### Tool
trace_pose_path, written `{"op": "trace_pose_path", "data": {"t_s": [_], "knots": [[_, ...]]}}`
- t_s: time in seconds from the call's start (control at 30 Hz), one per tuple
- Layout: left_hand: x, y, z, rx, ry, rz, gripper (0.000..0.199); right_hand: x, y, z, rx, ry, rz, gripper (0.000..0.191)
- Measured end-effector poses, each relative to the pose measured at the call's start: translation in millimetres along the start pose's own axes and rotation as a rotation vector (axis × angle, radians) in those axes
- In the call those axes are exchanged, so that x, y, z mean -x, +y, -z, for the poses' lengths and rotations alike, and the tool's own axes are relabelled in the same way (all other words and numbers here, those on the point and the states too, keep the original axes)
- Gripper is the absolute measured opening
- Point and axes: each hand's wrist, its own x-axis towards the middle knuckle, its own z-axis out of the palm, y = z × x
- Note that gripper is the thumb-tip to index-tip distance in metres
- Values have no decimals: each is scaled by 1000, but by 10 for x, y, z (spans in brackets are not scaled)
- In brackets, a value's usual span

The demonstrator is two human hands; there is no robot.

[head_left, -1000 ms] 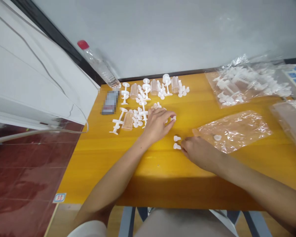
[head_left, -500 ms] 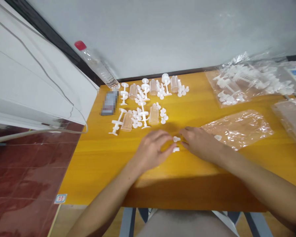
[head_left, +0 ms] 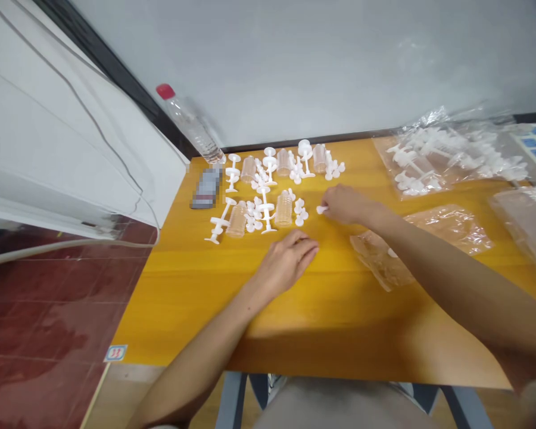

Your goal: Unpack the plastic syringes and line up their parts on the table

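My right hand (head_left: 345, 204) pinches a small white plastic piece (head_left: 322, 210) close to the tabletop. Lower and to the left, the fingers of my left hand (head_left: 286, 261) are pressed together above the wood; whatever they hold, if anything, is hidden. Beyond the hands, sets of parts lie in two rows: a white disc-ended plunger (head_left: 265, 210), a clear ribbed cup (head_left: 284, 208) and a cluster of small white knobbed pieces (head_left: 301, 213) make up the set nearest my right hand's piece.
A crumpled clear bag (head_left: 455, 229) lies partly under my right forearm. Farther back is a bag of white parts (head_left: 455, 152). A red-capped bottle (head_left: 192, 128) leans against the partition, beside a blurred-out flat object (head_left: 206, 187). A number label (head_left: 115, 353) marks the table's left corner.
My right hand has moved away from the left one, up the table, with a small white piece. The two white pieces between the hands are gone from that spot. My view has shifted slightly.
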Motion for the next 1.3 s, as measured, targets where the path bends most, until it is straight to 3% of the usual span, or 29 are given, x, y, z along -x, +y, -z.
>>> {"op": "trace_pose_path", "data": {"t_s": [0.1,0.23,0.37,0.53,0.63,0.77,0.87,0.93,1.07,1.17,1.23,1.3], "knots": [[-97,-80,-148,27,20,-19,19,-165,-54,104,7,15,49,22],[-111,-139,-266,77,-38,-47,18,-326,-174,173,3,8,78,17],[-85,-164,-191,166,-10,-28,24,-486,-225,165,-2,-21,81,15],[-164,-176,-57,75,183,-82,15,-469,-70,121,-87,10,86,27],[-280,-177,-47,-36,240,-71,10,-174,149,118,-202,103,14,36],[-470,-246,-151,-234,238,-81,9,569,474,80,-315,287,-226,39],[-579,-351,-245,-350,262,-94,12,1167,674,-75,-328,409,-439,35],[-611,-407,-264,-410,295,-79,14,1476,769,-265,-312,486,-505,29],[-537,-352,-185,-436,349,-51,12,1786,838,-746,-260,637,-398,26],[-386,-120,-144,-245,353,-64,10,1822,810,-1045,-256,756,-279,28],[-286,88,-179,-3,283,-79,12,1813,785,-1180,-274,798,-229,25],[-223,281,-263,209,133,-77,15,1799,762,-1269,-292,774,-206,23]]}}
